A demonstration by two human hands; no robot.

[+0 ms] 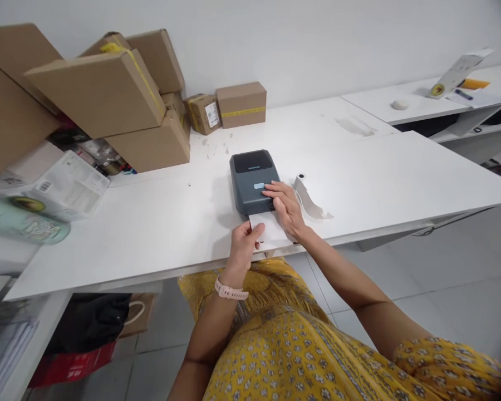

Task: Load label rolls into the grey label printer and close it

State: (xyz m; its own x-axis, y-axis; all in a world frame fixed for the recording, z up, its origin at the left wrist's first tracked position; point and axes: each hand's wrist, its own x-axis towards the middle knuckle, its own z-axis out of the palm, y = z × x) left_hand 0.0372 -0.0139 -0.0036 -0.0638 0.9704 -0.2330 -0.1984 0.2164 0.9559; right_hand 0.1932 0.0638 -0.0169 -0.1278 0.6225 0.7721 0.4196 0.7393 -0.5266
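A dark grey device [254, 175] with a glossy black top panel and a small light label lies on the white table. White paper [271, 229] extends from under its near edge toward the table's front. My left hand [244, 242] pinches the left side of this paper, thumb on top. Resting on the device's right front part is my right hand [286, 206], fingers spread over its surface near the label, with nothing gripped. Just right of the device, a small paper roll [300, 178] trails a curled white strip [312, 207].
Brown cardboard boxes [96, 92] are stacked at the back left, with smaller taped ones [242, 104] by the wall. A white package [70, 186] and a mint-green bottle [25, 223] sit at the left. A second table [430, 106] holds papers and tape at the back right.
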